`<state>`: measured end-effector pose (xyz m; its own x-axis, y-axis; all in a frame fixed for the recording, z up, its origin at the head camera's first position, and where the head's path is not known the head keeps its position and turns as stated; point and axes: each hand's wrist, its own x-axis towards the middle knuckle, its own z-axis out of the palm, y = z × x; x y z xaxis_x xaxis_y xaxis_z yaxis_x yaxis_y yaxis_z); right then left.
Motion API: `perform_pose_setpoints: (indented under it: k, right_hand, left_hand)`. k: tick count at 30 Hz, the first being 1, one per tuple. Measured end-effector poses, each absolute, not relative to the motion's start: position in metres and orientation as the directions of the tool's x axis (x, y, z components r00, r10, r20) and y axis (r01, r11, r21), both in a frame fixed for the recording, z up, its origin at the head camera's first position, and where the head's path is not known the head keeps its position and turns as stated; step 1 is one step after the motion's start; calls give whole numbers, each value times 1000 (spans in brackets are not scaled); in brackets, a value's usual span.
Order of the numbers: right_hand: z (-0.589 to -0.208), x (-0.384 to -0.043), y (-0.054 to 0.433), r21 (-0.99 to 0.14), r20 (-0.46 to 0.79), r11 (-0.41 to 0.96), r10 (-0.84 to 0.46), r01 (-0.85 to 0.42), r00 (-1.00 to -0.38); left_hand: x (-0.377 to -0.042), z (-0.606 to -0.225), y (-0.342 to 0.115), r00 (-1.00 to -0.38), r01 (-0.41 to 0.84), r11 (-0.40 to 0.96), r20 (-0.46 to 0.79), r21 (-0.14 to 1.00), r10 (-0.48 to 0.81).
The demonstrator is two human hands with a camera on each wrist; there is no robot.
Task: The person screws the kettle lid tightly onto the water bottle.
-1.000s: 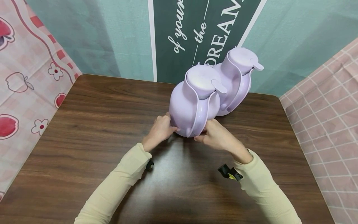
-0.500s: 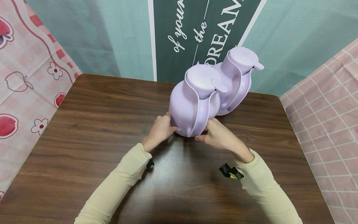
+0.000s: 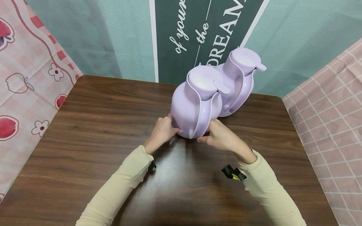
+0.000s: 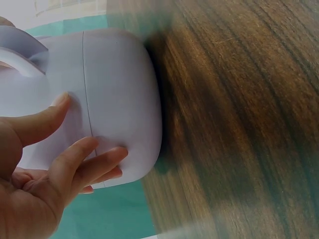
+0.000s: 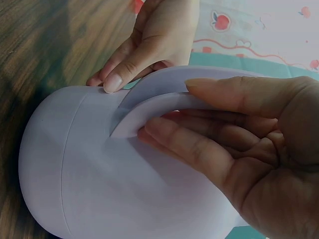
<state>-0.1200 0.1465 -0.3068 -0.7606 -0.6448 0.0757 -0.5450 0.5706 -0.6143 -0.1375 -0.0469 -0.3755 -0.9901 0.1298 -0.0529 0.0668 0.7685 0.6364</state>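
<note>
A lilac thermos jug [image 3: 182,106] with a round body and a lid lever stands upright on the wooden table, its handle [image 3: 204,121] facing the person. My left hand [image 3: 161,130] rests on the lower left of the body. In the left wrist view, its thumb and fairly straight fingertips touch the jug wall around a thin seam near the base. From the right, my right hand [image 3: 222,136] pinches the lower part of the handle. The right wrist view shows the thumb on the handle's outer side and fingers tucked inside its loop.
A second, matching lilac jug [image 3: 229,77] stands close behind on the right, partly hidden by the front one. Behind the table [image 3: 99,131] hangs a teal cloth [image 3: 127,37] with a lettered dark panel. Patterned cloths flank both sides.
</note>
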Motion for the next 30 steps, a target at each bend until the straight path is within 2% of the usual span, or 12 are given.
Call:
perform_pose_setpoints:
  k: [30]
  right_hand:
    - [-307,-124,151,-641,55,549,-665,-537,-745]
  left_hand:
    - [-137,-378,-42,-995,46,774,-40,632,92]
